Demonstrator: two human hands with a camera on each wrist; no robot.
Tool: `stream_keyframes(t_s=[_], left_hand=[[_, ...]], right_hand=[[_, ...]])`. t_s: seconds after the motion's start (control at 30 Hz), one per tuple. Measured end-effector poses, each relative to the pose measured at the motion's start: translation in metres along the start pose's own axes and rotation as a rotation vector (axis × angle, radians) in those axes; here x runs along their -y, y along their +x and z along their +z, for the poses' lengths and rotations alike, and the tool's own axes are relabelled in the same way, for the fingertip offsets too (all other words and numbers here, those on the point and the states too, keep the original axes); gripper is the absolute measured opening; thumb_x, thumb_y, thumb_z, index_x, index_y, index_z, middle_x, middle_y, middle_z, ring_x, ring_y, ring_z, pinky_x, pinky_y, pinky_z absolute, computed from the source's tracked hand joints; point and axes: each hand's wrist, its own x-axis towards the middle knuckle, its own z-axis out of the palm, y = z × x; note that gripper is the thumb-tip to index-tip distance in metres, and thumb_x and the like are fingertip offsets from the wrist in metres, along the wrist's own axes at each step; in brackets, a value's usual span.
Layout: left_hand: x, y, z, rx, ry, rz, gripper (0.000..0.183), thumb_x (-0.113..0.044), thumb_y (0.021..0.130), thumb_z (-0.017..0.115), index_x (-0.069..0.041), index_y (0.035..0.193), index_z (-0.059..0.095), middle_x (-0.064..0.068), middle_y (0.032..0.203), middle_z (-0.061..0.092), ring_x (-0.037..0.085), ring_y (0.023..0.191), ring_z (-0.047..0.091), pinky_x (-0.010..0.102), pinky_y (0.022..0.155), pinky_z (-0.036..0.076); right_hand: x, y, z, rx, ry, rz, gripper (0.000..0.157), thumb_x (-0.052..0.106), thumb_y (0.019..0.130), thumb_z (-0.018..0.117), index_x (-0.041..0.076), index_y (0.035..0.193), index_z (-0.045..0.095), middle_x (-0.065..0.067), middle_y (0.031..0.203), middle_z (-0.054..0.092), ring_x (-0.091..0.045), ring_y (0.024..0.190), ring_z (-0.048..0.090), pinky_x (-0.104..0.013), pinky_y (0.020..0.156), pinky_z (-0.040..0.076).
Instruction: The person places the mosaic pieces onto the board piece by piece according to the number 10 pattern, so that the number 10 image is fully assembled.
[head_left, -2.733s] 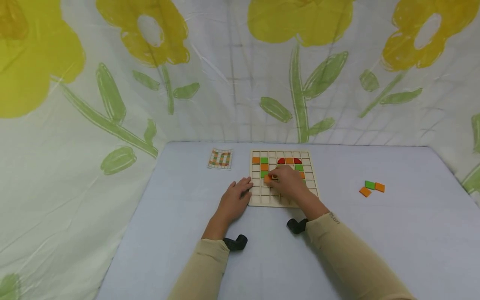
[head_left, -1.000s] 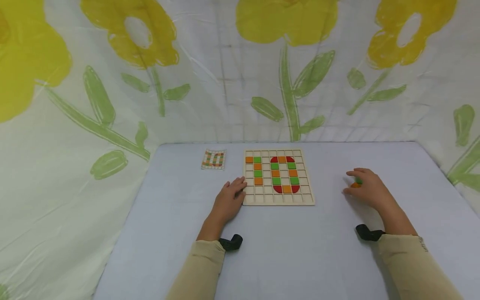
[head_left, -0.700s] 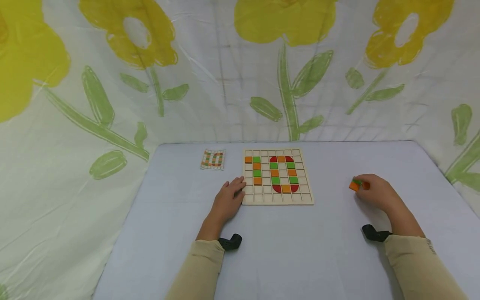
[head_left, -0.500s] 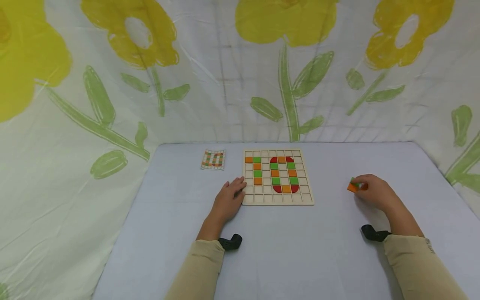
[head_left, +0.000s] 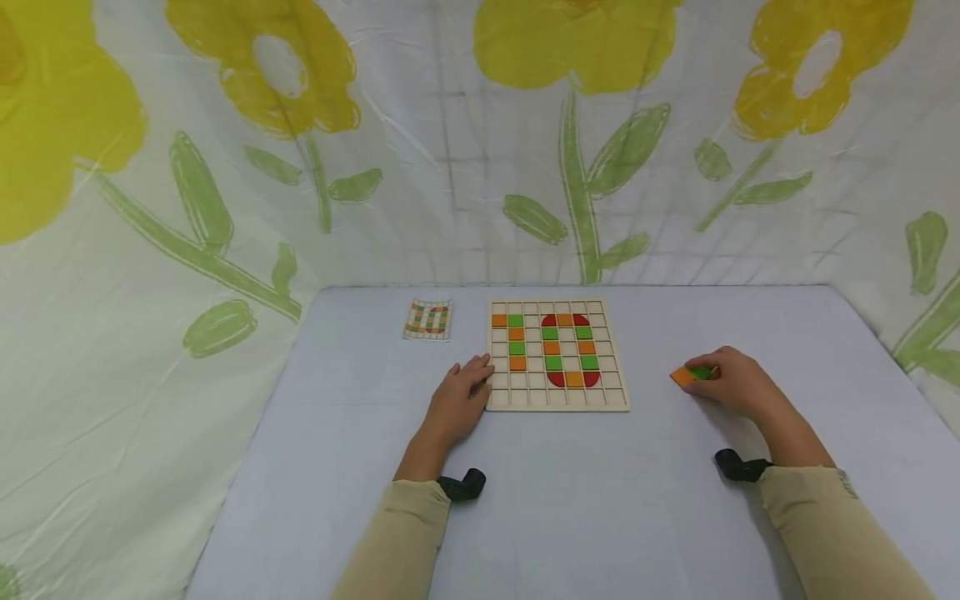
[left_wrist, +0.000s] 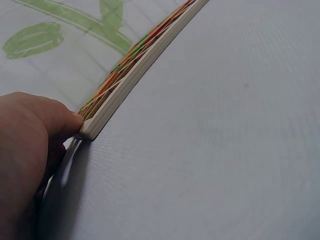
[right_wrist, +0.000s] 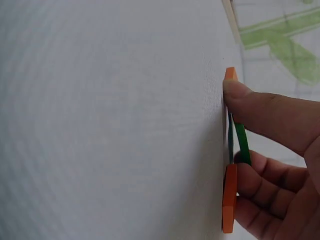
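Observation:
My right hand (head_left: 738, 383) pinches small square tiles low over the right of the table: an orange tile (head_left: 682, 377) and a green tile (head_left: 699, 372). In the right wrist view, an orange tile (right_wrist: 230, 73) shows at the thumb tip, the green tile (right_wrist: 243, 142) behind it and another orange tile (right_wrist: 229, 197) by the curled fingers. My left hand (head_left: 456, 402) rests at the left edge of a wooden grid board (head_left: 558, 398), its thumb touching the corner in the left wrist view. Orange, green and red tiles on the board form a "1" and a "0".
A small pattern card (head_left: 428, 320) with a coloured grid lies left of the board. A pale cloth covers the table (head_left: 585, 500). Behind it hangs a sheet (head_left: 420, 192) printed with yellow flowers.
My right hand has left an orange tile in the board's left column, gone right to the loose tiles and gathered them. It now shifts slightly left with them. My left hand stays put.

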Motion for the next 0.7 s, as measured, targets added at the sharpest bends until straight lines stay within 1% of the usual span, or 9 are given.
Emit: stream_keyframes(t_s=[0.23,0.47,0.7], left_hand=[[0.0,0.0,0.0,-0.01,0.001,0.004,0.038,-0.021,0.099,0.057,-0.013,0.136,0.06,-0.006,0.151,0.047,0.013,0.143,0.039,0.035,0.125,0.019],[0.0,0.0,0.001,-0.008,-0.005,0.003,0.038,-0.021,0.099,0.057,-0.013,0.137,0.06,-0.007,0.151,0.046,0.013,0.143,0.038,0.035,0.125,0.019],[0.001,0.0,0.001,-0.004,-0.003,-0.001,0.038,-0.021,0.099,0.057,-0.014,0.137,0.06,-0.007,0.151,0.046,0.013,0.143,0.038,0.035,0.125,0.019]], right_hand=[[0.006,0.001,0.001,0.017,0.012,-0.015,0.048,0.028,0.084,0.077,-0.003,0.119,0.068,-0.02,0.106,0.06,-0.028,0.088,0.054,-0.031,0.07,0.045],[0.011,0.006,0.007,0.037,-0.003,-0.022,0.043,0.032,0.085,0.077,0.0,0.114,0.07,-0.018,0.104,0.06,-0.028,0.089,0.055,-0.035,0.073,0.047],[0.019,0.007,0.01,0.056,0.017,-0.029,0.038,0.032,0.082,0.079,0.005,0.108,0.072,-0.011,0.098,0.058,-0.023,0.084,0.052,-0.031,0.07,0.044]])
